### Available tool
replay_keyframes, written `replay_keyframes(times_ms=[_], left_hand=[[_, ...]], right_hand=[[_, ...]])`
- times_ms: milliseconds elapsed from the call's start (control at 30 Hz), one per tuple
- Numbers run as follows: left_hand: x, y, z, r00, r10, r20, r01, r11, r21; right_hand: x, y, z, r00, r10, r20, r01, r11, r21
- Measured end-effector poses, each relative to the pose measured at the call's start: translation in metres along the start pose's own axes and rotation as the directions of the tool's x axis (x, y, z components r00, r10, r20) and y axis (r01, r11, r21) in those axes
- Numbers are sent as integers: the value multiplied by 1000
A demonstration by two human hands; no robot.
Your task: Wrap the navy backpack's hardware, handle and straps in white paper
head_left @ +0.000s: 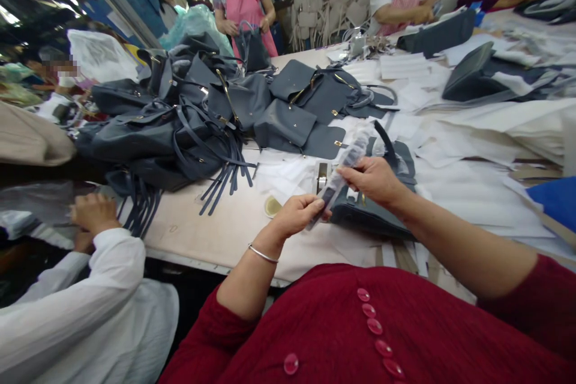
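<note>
At table (pixel 184 234), wrapped strip (pixel 333 188) — in both hands (pixel 297 213) (pixel 372 180)

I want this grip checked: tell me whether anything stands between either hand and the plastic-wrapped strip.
Nothing visible does. The left hand grips the plastic-wrapped strip near its lower end, and the right hand pinches it farther up. The dark bag shows behind them, not in between.

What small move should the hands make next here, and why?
Likely slide the right hand up the crinkled translucent plastic wrap, pressing it snug: it looks loose above that hand, while the left hand pinches near its lower end.
</note>
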State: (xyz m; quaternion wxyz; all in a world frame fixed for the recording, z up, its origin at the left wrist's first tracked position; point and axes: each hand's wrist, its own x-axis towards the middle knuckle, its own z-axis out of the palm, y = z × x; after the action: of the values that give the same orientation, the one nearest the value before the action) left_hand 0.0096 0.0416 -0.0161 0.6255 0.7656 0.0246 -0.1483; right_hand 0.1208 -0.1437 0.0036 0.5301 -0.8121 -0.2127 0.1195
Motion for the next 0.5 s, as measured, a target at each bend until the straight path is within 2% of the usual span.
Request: replay_keyframes(times_ms=[100, 200, 300, 433, 500], left_hand=[[-2, -4, 0, 999, -31, -21, 32, 999, 38], [5, 0, 6, 994, -13, -106, 14, 1000, 9], [6, 7, 16, 982, -38, -184, 40, 999, 6], [-7, 13, 25, 983, -40, -180, 52, 997, 63], [-19, 17, 24, 984, -48, -171, 58, 997, 54]], right_hand=[[5, 2, -5, 998, 41, -52, -38, 998, 58], [0, 3, 7, 998, 57, 19, -60, 981, 183], [-14, 2, 22, 993, 65, 101, -98, 929, 357], [-23, -3, 34, 968, 110, 224, -226, 766, 602], [-10, -2, 30, 964, 167, 208, -266, 650, 712]])
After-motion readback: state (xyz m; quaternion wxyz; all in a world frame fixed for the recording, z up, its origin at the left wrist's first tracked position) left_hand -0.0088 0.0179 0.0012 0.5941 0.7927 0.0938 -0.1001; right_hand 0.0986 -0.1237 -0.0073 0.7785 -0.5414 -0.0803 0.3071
